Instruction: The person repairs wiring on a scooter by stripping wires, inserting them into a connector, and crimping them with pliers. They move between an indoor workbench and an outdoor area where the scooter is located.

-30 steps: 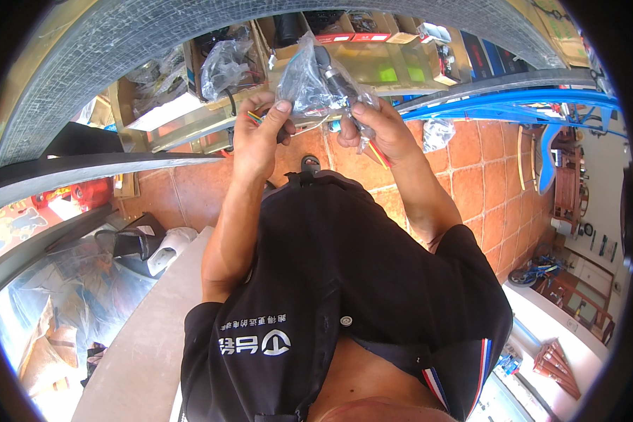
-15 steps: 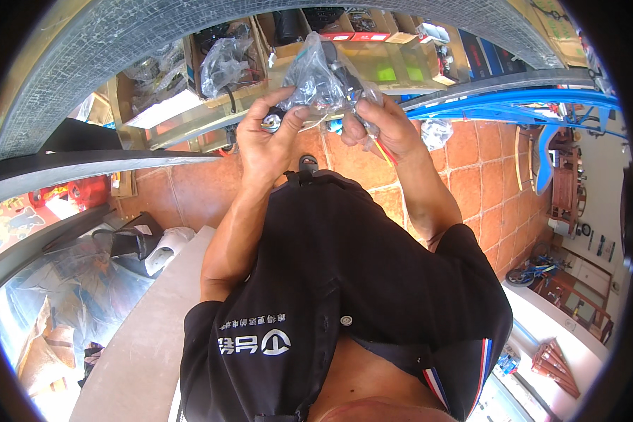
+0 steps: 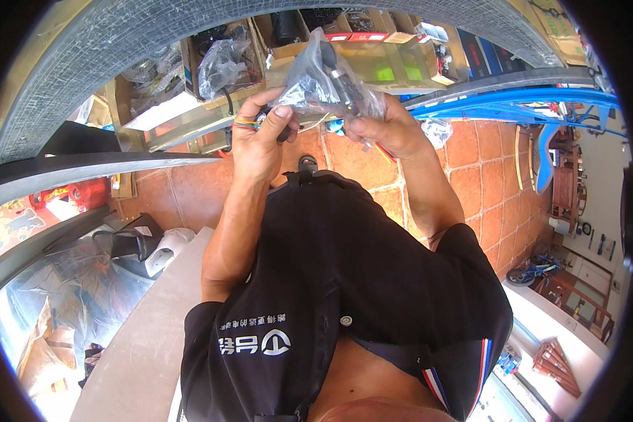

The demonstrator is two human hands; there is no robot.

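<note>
A clear plastic bag (image 3: 306, 84) is held up in front of me, with a long dark part (image 3: 342, 88) showing through it. My right hand (image 3: 388, 130) grips the bag's right side, thumb pressed over it. Red and yellow wires (image 3: 385, 152) stick out below that hand. Closed at the bag's left side, my left hand (image 3: 257, 137) holds a small dark part (image 3: 284, 133) between thumb and fingers. Thin coloured wires (image 3: 245, 124) come out on that hand's outer side. The fingers hide most of this part, so its kind does not show.
Behind the hands, a shelf holds open cardboard boxes (image 3: 190, 63) of bagged parts. A blue rail-like edge (image 3: 499, 102) runs off to the right. Orange tiles (image 3: 464, 183) cover the floor. At left, a grey board (image 3: 144, 337) lies near a plastic-covered heap (image 3: 70, 281).
The small part in my left hand has turned; its round silvery face no longer shows and its coloured wires do. My right hand has shifted its grip slightly on the bag.
</note>
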